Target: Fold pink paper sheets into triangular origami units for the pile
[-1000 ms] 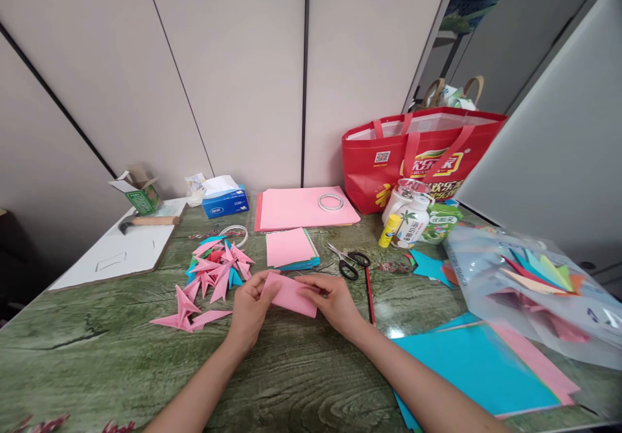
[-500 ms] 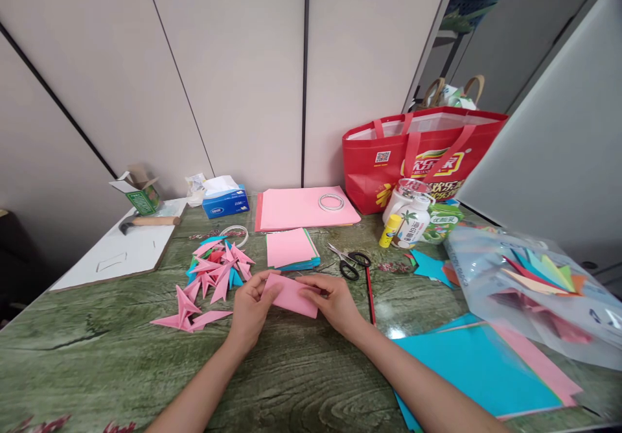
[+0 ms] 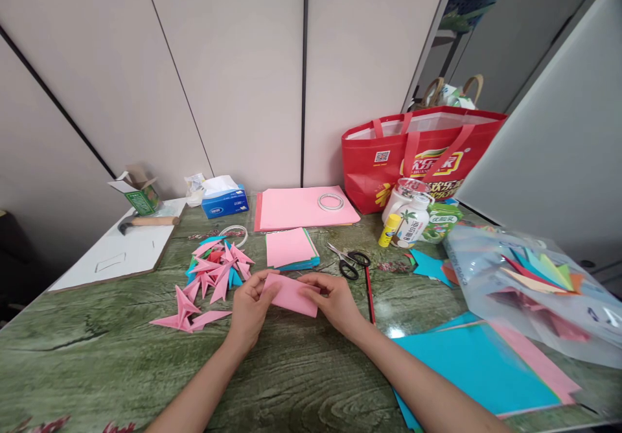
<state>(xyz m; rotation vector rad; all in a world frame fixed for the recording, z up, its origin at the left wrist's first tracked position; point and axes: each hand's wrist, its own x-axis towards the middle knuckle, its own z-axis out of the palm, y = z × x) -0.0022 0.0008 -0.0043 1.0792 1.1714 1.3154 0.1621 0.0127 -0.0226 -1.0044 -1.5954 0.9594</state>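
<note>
Pinching pink paper: left hand, right hand. Scissors, paper stack just beyond; red bag by far edge of tabletop.

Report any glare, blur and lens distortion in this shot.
In the head view, white glare marks the tabletop right of the red stick; in the head view, the plastic bag looks stretched toward the right edge, its printing too soft to read; in the head view, the pink paper shows clean edges.
</note>
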